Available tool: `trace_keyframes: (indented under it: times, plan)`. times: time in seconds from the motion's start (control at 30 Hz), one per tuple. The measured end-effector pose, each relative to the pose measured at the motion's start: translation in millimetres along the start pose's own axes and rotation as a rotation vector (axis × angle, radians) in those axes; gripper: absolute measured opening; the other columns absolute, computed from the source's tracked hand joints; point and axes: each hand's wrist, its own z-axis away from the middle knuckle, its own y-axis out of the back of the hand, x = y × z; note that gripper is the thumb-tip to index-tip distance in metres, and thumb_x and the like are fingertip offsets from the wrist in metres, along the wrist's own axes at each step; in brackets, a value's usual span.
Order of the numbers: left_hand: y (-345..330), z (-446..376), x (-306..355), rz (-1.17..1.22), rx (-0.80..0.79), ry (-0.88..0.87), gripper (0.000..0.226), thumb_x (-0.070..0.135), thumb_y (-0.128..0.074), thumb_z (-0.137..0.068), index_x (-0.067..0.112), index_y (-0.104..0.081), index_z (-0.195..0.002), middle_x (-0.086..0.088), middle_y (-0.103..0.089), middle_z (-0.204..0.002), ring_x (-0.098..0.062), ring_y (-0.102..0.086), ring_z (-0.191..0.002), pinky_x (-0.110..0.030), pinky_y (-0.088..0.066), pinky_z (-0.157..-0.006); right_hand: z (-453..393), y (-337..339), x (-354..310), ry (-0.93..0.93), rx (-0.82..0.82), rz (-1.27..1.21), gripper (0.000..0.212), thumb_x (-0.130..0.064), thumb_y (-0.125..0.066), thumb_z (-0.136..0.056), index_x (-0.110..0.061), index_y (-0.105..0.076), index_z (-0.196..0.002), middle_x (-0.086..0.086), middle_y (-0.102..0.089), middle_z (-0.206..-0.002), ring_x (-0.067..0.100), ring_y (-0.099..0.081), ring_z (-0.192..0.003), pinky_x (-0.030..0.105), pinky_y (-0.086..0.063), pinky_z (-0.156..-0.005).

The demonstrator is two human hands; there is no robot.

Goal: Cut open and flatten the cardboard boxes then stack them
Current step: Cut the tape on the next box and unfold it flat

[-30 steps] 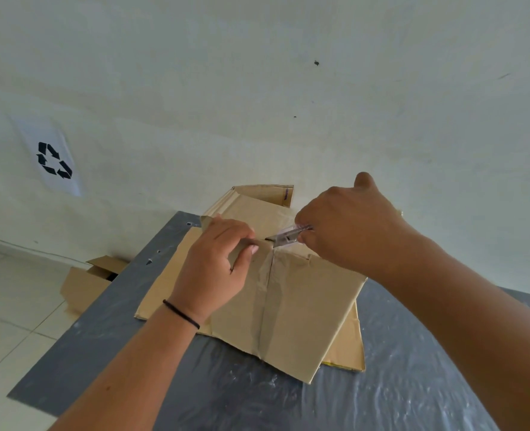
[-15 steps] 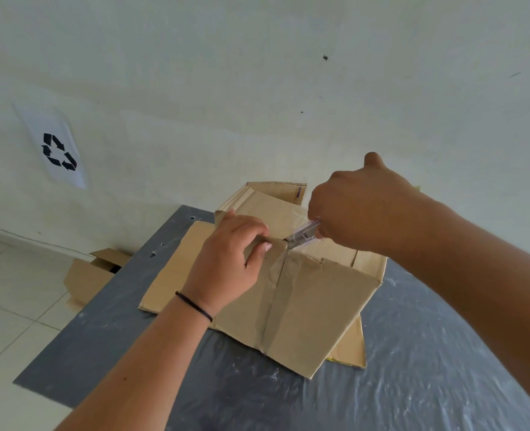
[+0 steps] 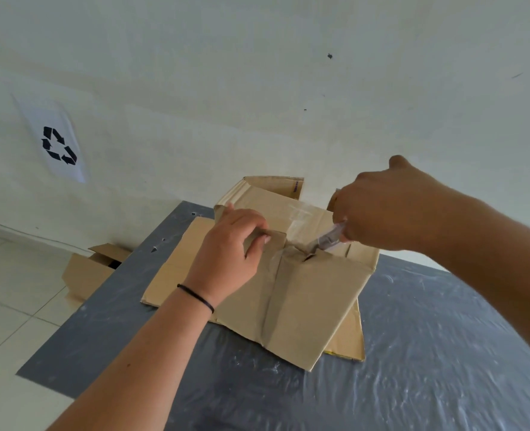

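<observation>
Gripping a clear-handled knife, the person's right hand has its fingers curled tight round the handle, and the blade tip sits in a small slit at the top front edge of a cardboard box. The left hand pinches that same top edge just beside the slit, thumb in front, fingers curled over the rim; a thin black band circles its wrist. The box stands upright on a flattened sheet of cardboard, which lies on a grey plastic-covered mat near a pale wall. Another open box sits on the tiled floor beside the mat. A paper with a recycling symbol hangs on the wall.
</observation>
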Motion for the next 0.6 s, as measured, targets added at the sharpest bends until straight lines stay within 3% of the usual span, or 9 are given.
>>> trace_keyframes:
  times: [0.1, 0.27, 0.37, 0.43, 0.5, 0.6]
  plan:
    - [0.6, -0.4, -0.7, 0.007, -0.001, 0.006, 0.008, 0.004, -0.067, -0.084, 0.009, -0.062, -0.088, 0.002, -0.065, -0.09, -0.014, -0.061, -0.088, -0.042, -0.027, -0.116, 7.1, 8.5, 11.2, -0.066, 0.03, -0.021, 0.024, -0.041, -0.045, -0.095, -0.025, -0.054, -0.079, -0.009, -0.055, -0.079, 0.012, -0.054, -0.074, 0.033, -0.032, -0.073]
    - [-0.8, -2.2, 0.3, -0.035, -0.007, -0.005, 0.005, 0.007, -0.066, -0.085, 0.008, -0.063, -0.089, 0.001, -0.064, -0.091, -0.015, -0.058, -0.091, -0.037, -0.027, -0.114, 14.6, 4.4, 12.4, -0.187, 0.056, -0.194, 0.019, -0.039, -0.048, -0.093, -0.027, -0.063, -0.092, -0.006, -0.061, -0.088, 0.018, -0.06, -0.083, 0.034, -0.05, -0.075]
    - [2.4, -8.0, 3.2, -0.082, -0.011, -0.014, 0.005, 0.009, -0.067, -0.084, 0.013, -0.063, -0.085, 0.004, -0.064, -0.085, -0.014, -0.056, -0.086, -0.036, -0.036, -0.104, 24.9, -5.0, 9.9, -0.291, 0.028, -0.402, 0.017, -0.043, -0.043, -0.094, -0.03, -0.053, -0.087, -0.007, -0.056, -0.086, 0.017, -0.055, -0.081, 0.03, -0.041, -0.064]
    - [4.9, -13.5, 6.0, -0.115, -0.019, -0.036, 0.006, 0.012, -0.067, -0.083, 0.015, -0.062, -0.08, 0.006, -0.063, -0.08, -0.013, -0.057, -0.079, -0.032, -0.042, -0.089, 34.6, -12.1, 5.4, -0.391, 0.048, -0.566, 0.017, -0.049, -0.045, -0.093, -0.033, -0.051, -0.089, -0.006, -0.051, -0.081, 0.018, -0.052, -0.078, 0.03, -0.037, -0.062]
    - [6.4, -18.9, 7.1, -0.145, -0.028, -0.034, 0.006, 0.013, -0.067, -0.082, 0.016, -0.062, -0.079, 0.007, -0.062, -0.078, -0.013, -0.057, -0.076, -0.026, -0.038, -0.079, 41.9, -20.4, -2.8, -0.493, 0.091, -0.689, 0.021, -0.053, -0.049, -0.09, -0.032, -0.05, -0.09, -0.006, -0.049, -0.077, 0.017, -0.051, -0.073, 0.029, -0.036, -0.059]
    - [5.3, -23.3, 7.2, -0.152, -0.02, 0.011, 0.004, 0.015, -0.067, -0.084, 0.017, -0.063, -0.082, 0.008, -0.062, -0.08, -0.012, -0.057, -0.078, -0.023, -0.03, -0.079, 46.7, -34.7, -16.3, -0.581, 0.181, -0.804, 0.021, -0.048, -0.049, -0.092, -0.028, -0.047, -0.087, -0.007, -0.051, -0.073, 0.015, -0.05, -0.067, 0.027, -0.033, -0.051]
